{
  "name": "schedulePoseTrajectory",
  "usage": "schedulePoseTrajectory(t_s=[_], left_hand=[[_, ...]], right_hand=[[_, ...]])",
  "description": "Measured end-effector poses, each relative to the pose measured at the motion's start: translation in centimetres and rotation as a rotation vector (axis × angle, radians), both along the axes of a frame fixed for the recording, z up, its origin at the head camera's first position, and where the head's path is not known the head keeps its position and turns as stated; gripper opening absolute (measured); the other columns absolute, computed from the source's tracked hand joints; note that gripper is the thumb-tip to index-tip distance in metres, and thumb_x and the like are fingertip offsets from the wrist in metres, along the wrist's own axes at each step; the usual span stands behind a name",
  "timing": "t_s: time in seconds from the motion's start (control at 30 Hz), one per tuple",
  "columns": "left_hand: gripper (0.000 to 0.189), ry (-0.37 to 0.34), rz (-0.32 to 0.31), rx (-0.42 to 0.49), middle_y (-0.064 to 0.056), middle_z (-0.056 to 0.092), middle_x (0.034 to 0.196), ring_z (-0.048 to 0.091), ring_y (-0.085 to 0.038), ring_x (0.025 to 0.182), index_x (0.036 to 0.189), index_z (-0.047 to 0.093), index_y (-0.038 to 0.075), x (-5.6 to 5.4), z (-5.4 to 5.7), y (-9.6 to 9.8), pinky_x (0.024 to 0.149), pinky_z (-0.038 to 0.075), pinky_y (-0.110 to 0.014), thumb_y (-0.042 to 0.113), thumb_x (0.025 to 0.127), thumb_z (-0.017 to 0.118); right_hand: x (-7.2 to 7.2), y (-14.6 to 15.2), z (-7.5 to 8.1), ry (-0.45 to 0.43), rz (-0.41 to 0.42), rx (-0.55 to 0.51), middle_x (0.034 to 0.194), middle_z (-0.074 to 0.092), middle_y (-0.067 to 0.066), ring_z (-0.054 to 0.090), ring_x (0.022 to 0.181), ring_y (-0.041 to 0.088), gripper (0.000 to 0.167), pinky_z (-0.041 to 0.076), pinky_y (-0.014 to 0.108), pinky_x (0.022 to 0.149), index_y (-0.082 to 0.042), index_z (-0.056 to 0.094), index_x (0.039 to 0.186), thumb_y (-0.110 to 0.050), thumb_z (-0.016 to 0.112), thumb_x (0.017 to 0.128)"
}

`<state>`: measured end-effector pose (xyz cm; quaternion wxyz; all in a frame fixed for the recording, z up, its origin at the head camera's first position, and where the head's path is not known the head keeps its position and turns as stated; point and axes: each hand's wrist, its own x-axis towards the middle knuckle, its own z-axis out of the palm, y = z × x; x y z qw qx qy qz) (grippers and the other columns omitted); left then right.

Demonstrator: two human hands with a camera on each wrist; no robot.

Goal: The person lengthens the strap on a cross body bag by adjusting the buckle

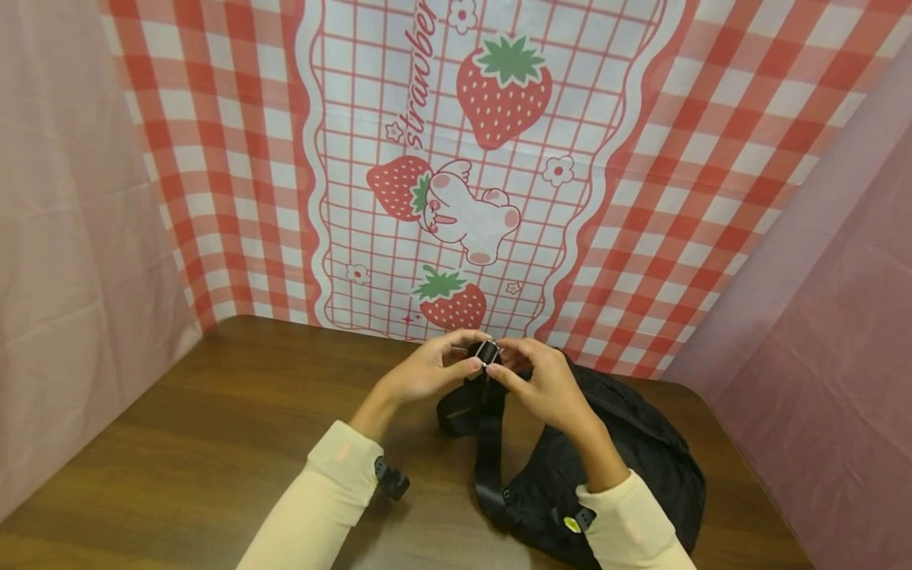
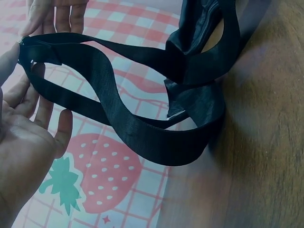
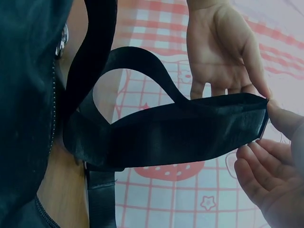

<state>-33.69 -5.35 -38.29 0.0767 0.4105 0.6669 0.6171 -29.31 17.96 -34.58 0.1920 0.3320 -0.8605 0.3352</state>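
Both hands meet over the back of the table at a metal-edged strap adjuster [image 1: 488, 353] on a black webbing strap [image 1: 489, 451]. My left hand [image 1: 420, 374] pinches the adjuster's left side between thumb and fingers. From the other side, my right hand [image 1: 547, 386] pinches it with thumb and fingertips. In the right wrist view a thin metal bar [image 3: 264, 124] shows at the strap's folded end, by the right thumb. The strap hangs in loops below the hands and runs down to a black bag [image 1: 627, 451] lying under the right forearm.
The brown wooden table [image 1: 235, 443] extends left of the bag. A red-checked strawberry cloth [image 1: 456, 198] hangs behind it, with pale pink cloth [image 1: 71, 237] at the left and a mauve cloth [image 1: 826, 332] at the right. Each sleeve cuff carries a small black device.
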Motion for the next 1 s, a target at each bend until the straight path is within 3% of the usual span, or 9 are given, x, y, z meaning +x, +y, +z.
schedulePoseTrajectory(t_s=[0.3, 0.6, 0.83, 1.0], left_hand=[[0.042, 0.027, 0.019, -0.007, -0.012, 0.057, 0.137, 0.058, -0.027, 0.12, 0.146, 0.05, 0.01, 0.09, -0.08, 0.3, 0.097, 0.051, -0.055, 0.023, 0.106, 0.058], [0.044, 0.054, 0.051, -0.034, -0.012, 0.058, 0.133, 0.056, -0.033, 0.118, 0.146, 0.052, 0.012, 0.2, 0.03, 0.28, 0.093, 0.051, -0.057, 0.028, 0.105, 0.06], [0.049, 0.082, 0.148, -0.073, -0.006, 0.061, 0.136, 0.06, -0.03, 0.117, 0.142, 0.059, 0.015, 0.16, 0.0, -0.12, 0.095, 0.051, -0.049, 0.045, 0.104, 0.058], [0.043, 0.11, 0.173, -0.085, -0.005, 0.061, 0.137, 0.06, -0.029, 0.117, 0.14, 0.06, 0.014, 0.12, 0.06, -0.14, 0.094, 0.052, -0.046, 0.038, 0.105, 0.059]], right_hand=[[0.05, 0.06, -0.03, 0.012, -0.036, 0.034, 0.099, 0.068, 0.004, 0.068, 0.088, 0.017, 0.045, 0.059, 0.043, 0.077, -0.002, 0.069, 0.126, -0.028, 0.081, 0.091], [-0.26, 0.28, -0.3, 0.059, -0.027, 0.028, 0.095, 0.066, 0.001, 0.065, 0.085, 0.015, 0.036, 0.058, 0.041, 0.075, -0.005, 0.072, 0.117, -0.027, 0.081, 0.09], [-0.44, 0.61, -0.42, 0.067, -0.01, 0.009, 0.095, 0.067, -0.001, 0.067, 0.083, 0.021, 0.035, 0.057, 0.038, 0.073, -0.01, 0.073, 0.117, -0.027, 0.083, 0.088], [-0.54, 0.66, -0.45, 0.064, 0.004, 0.012, 0.097, 0.068, -0.001, 0.067, 0.085, 0.023, 0.038, 0.057, 0.041, 0.074, -0.01, 0.073, 0.12, -0.028, 0.083, 0.088]])
